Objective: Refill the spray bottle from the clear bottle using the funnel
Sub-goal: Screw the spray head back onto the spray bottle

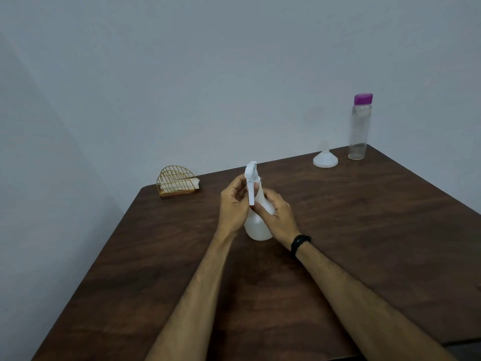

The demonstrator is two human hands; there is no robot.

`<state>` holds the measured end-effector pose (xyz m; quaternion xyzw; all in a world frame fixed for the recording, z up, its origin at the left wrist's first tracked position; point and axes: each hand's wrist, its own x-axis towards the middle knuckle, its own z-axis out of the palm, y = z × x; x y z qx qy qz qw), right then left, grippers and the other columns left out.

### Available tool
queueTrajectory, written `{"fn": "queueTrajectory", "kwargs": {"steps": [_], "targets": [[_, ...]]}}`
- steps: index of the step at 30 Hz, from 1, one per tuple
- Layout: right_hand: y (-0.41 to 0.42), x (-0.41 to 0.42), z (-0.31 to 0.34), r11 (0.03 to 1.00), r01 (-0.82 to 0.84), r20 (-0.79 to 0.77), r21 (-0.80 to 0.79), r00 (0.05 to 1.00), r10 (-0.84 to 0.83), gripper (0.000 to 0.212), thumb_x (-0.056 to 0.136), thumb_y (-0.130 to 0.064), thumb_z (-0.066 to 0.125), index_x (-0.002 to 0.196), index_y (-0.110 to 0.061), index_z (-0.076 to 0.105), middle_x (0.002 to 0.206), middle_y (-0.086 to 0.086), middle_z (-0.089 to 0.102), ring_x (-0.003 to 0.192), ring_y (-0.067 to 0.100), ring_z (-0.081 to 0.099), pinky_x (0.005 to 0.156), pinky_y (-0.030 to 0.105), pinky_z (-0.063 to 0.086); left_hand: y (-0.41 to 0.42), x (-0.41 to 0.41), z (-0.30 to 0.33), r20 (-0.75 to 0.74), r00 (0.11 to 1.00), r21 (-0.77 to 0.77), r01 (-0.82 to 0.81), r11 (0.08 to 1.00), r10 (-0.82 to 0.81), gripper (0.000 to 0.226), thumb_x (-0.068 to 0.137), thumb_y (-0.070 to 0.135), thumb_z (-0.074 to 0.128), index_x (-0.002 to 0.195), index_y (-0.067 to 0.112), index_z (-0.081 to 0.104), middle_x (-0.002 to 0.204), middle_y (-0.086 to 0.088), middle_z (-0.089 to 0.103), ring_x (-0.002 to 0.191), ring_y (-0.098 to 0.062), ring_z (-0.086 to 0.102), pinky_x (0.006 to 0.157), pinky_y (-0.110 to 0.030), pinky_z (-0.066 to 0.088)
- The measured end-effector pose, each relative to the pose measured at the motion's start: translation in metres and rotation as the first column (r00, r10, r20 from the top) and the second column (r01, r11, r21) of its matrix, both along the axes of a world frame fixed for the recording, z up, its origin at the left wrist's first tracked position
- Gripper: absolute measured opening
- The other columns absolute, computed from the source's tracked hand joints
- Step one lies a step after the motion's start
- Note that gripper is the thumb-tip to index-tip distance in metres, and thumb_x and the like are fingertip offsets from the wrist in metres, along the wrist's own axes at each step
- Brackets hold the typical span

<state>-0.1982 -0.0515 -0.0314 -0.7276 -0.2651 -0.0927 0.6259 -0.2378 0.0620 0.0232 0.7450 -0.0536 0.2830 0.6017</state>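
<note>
A white spray bottle [258, 227] stands upright in the middle of the brown table [364, 225]. My left hand [234, 207] grips its white trigger head from the left, fingers curled round the neck. My right hand [279, 217] holds the bottle's shoulder and body from the right; a black band sits on that wrist. A white funnel [325, 158] lies mouth-down at the table's far right. Beside it stands the tall clear bottle [360, 128] with a purple cap, upright near the back corner.
A gold wire napkin holder [177, 182] with white napkins stands at the table's far left corner. A plain grey wall rises behind the table. The table's left edge runs diagonally toward me.
</note>
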Motion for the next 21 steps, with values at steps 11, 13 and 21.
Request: {"fn": "queueTrajectory", "kwargs": {"steps": [11,13,21], "targets": [[0.002,0.0,0.001,1.0,0.012,-0.004,-0.001,1.0,-0.012,0.054,0.084,-0.061,0.052,0.118,-0.021,0.064,0.109,-0.014,0.063,0.105,0.005,0.057,0.086,0.022,0.047,-0.013,0.006,-0.008,0.08,0.997,-0.106,0.011,0.994,-0.002,0.023,0.095,0.026,0.06,0.118,0.025,0.055,0.108,0.009,0.074,0.109,-0.012,0.07,0.088,-0.025,0.057],[0.002,0.001,0.0,1.0,0.018,-0.006,-0.004,1.0,-0.018,0.053,0.085,-0.06,0.051,0.118,-0.02,0.063,0.108,-0.014,0.062,0.104,0.006,0.057,0.086,0.022,0.048,-0.014,0.008,-0.011,0.067,0.997,-0.052,-0.032,0.998,0.035,0.023,0.093,0.037,0.059,0.116,0.035,0.054,0.108,0.011,0.073,0.106,-0.008,0.07,0.087,-0.024,0.057],[0.001,0.002,-0.001,0.999,0.031,0.004,0.008,1.0,-0.031,0.054,0.083,-0.055,0.052,0.117,-0.015,0.063,0.103,-0.015,0.06,0.104,0.013,0.06,0.085,0.026,0.051,-0.012,0.014,-0.016,0.094,0.978,0.003,-0.186,0.983,0.185,0.028,0.093,0.017,0.07,0.118,0.018,0.057,0.108,0.002,0.073,0.098,-0.01,0.071,0.082,-0.033,0.061]]}}
